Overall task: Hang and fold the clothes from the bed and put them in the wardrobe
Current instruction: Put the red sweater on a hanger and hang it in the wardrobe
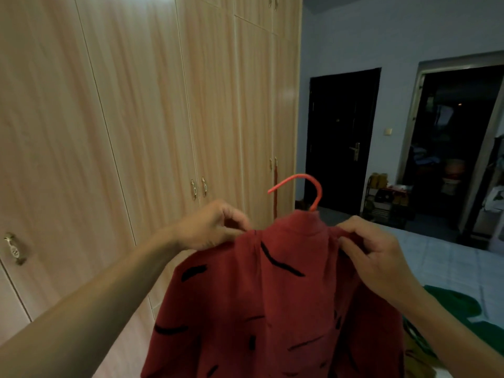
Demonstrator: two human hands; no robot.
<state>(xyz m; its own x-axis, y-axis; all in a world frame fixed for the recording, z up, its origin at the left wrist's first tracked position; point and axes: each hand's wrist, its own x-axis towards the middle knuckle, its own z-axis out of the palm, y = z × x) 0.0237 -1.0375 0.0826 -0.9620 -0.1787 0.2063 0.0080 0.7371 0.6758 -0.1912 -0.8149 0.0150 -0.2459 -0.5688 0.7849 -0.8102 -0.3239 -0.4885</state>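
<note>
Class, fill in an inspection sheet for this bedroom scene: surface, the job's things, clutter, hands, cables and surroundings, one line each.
Surface: bed with pale checked sheet, at the right.
Job's things: red shirt with black dashes hangs on a red hooked hanger; green garment lies on the bed; light wooden wardrobe, visible doors closed.
Clutter: low shoe rack beside the doorway.
Hands: left hand pinches one shoulder of the shirt; right hand grips the other.
Cables: nothing seen.
Surroundings: dark closed door; open doorway into a dim room.

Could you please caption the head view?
Left hand and right hand grip a red shirt on a hanger beside the closed wardrobe.
</note>
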